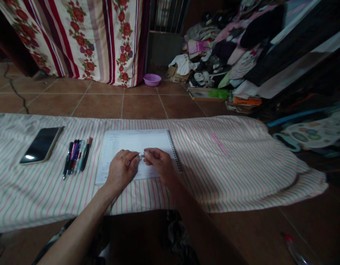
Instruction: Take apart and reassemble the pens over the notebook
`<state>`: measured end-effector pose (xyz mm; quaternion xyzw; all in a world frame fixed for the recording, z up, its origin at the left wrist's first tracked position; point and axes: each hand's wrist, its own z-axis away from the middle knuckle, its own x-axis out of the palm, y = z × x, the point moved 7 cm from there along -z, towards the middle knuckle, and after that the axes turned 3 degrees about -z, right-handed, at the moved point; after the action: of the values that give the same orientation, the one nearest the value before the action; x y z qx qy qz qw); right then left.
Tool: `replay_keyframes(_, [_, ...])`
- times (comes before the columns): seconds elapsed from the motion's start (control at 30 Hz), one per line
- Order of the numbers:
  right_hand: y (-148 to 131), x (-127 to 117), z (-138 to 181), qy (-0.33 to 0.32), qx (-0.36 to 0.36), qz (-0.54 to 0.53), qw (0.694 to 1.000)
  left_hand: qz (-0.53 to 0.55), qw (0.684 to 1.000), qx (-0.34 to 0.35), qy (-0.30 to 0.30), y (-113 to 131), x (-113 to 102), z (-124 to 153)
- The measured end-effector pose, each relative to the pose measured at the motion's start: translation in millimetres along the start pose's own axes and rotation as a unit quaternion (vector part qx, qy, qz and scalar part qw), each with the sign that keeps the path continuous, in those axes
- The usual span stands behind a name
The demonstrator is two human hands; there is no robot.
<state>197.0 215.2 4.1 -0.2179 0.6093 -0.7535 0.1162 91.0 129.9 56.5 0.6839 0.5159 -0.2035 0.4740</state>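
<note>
Over a spiral notebook point(131, 141), my left hand point(122, 165) and my right hand point(160, 162) meet fingertip to fingertip. Thumb and forefinger of the left pinch a small slim piece point(137, 155), dark with a shiny end, mostly covered by the fingers. The right fingers are also closed in a pinch, at a tiny whitish or clear bit point(142, 155) in the gap between the hands; its kind is too small to tell. White unlined paper shows under both hands, with printed lines along the notebook's left side.
A row of several pens point(77, 156) and a phone point(42, 144) lie left of the notebook. A pink pen point(219, 144) rests to the right on the striped cloth point(255, 158). Beyond are a purple basin point(152, 80), a flowered curtain point(89, 40) and piled clothes point(214, 51).
</note>
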Motion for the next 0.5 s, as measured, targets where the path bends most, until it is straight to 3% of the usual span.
replay_keyframes(0.5, [-5.0, 2.1, 1.2, -0.012, -0.011, -0.016, 1.000, -0.023, 1.000, -0.003, 0.000, -1.5, 1.6, 0.7])
